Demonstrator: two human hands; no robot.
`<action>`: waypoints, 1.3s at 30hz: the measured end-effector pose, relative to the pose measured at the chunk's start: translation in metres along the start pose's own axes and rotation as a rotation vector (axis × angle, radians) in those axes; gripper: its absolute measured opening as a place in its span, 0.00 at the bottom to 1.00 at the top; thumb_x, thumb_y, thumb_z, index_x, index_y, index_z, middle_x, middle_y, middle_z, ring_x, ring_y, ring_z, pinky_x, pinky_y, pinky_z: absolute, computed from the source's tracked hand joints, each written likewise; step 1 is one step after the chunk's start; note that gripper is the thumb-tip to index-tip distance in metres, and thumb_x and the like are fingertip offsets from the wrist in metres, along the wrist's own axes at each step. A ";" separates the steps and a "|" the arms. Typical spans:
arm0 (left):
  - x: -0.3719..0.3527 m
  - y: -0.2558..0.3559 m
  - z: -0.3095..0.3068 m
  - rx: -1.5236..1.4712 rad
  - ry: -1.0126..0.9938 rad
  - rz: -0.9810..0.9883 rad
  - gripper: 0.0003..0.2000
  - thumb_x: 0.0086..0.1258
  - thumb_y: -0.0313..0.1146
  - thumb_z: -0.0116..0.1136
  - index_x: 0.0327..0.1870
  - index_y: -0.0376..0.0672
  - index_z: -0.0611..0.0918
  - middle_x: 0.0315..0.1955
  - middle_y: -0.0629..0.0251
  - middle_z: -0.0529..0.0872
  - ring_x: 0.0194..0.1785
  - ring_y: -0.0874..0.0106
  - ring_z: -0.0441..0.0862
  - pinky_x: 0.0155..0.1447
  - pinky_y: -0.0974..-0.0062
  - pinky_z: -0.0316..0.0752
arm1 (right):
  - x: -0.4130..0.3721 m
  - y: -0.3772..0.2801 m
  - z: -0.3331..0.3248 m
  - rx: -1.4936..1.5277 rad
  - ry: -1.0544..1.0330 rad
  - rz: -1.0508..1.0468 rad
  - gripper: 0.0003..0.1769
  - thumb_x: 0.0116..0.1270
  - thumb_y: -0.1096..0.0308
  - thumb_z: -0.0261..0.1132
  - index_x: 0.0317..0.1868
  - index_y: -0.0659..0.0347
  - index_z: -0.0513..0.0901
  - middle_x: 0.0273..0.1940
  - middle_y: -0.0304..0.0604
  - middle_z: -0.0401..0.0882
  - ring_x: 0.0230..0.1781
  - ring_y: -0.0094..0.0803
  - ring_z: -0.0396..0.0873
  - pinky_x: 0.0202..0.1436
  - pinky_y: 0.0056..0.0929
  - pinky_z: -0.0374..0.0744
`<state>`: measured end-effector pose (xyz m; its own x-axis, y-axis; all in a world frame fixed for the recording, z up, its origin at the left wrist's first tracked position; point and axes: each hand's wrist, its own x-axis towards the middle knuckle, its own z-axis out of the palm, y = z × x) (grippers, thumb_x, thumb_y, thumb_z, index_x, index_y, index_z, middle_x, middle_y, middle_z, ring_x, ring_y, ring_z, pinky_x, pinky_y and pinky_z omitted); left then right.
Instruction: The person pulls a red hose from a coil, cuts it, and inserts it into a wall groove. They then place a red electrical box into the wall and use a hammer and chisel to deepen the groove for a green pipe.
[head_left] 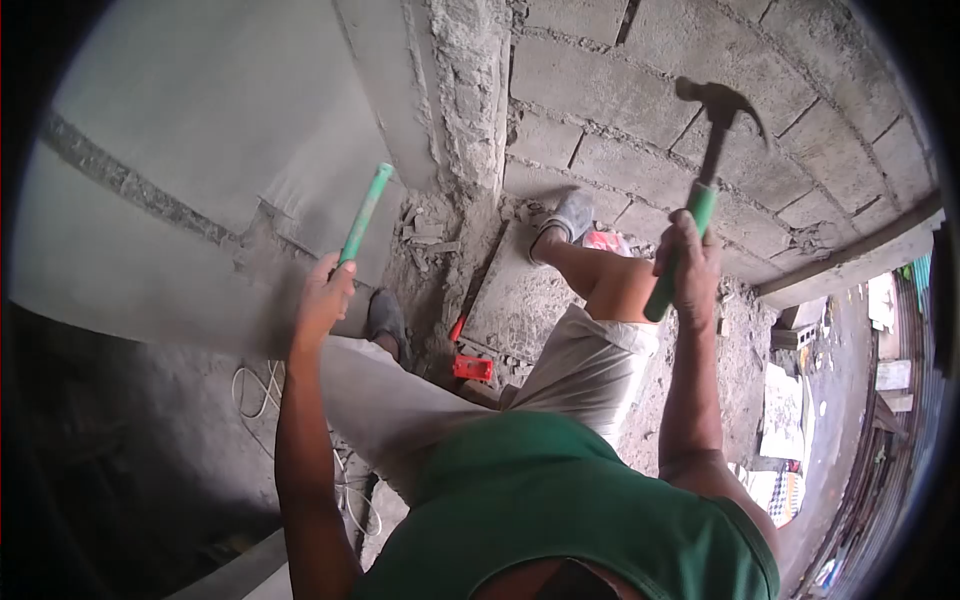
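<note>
My left hand (326, 295) is closed round the lower end of a green rod-like tool (366, 212), whose upper end points up in front of the smooth grey wall (220, 110). On the right, my right hand (690, 262) grips the green handle of a claw hammer (712, 150). The hammer is raised, its dark metal head at the top, in front of the block wall (600, 80). Tool and hammer are well apart. Below my left hand's tool, broken rubble (428, 240) lies at the foot of a rough concrete column (468, 100).
A red plastic object (473, 368) and a small red-ended item (457, 328) lie on the floor between my legs. White cable (262, 392) loops at the lower left. A concrete ledge (850, 250) and corrugated sheets (905, 440) are at the right.
</note>
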<state>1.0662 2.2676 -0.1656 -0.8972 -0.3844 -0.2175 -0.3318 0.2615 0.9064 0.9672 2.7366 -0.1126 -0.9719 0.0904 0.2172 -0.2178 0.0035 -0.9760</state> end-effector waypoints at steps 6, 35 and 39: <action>0.036 0.005 0.025 0.027 -0.034 -0.036 0.15 0.76 0.45 0.56 0.45 0.40 0.79 0.24 0.73 0.75 0.19 0.84 0.66 0.21 0.81 0.61 | -0.011 0.061 0.025 -0.064 -0.085 0.288 0.27 0.78 0.43 0.55 0.45 0.64 0.77 0.21 0.36 0.72 0.14 0.22 0.69 0.17 0.21 0.70; 0.128 -0.040 0.053 0.040 0.041 -0.151 0.13 0.76 0.40 0.54 0.43 0.38 0.79 0.27 0.71 0.77 0.21 0.82 0.68 0.25 0.80 0.62 | 0.019 0.208 0.119 0.267 0.021 0.932 0.27 0.74 0.43 0.60 0.43 0.63 0.75 0.26 0.37 0.71 0.16 0.25 0.71 0.17 0.29 0.75; 0.132 -0.034 0.025 -0.106 0.081 -0.119 0.12 0.77 0.39 0.55 0.45 0.38 0.80 0.27 0.72 0.76 0.21 0.83 0.68 0.25 0.80 0.62 | 0.066 0.244 0.155 0.300 0.349 0.411 0.24 0.78 0.47 0.54 0.32 0.60 0.73 0.20 0.40 0.72 0.14 0.28 0.72 0.16 0.29 0.73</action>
<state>0.9519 2.2302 -0.2344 -0.8254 -0.4783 -0.2998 -0.3980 0.1164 0.9100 0.8364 2.5886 -0.3339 -0.9064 0.3453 -0.2433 0.1038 -0.3764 -0.9206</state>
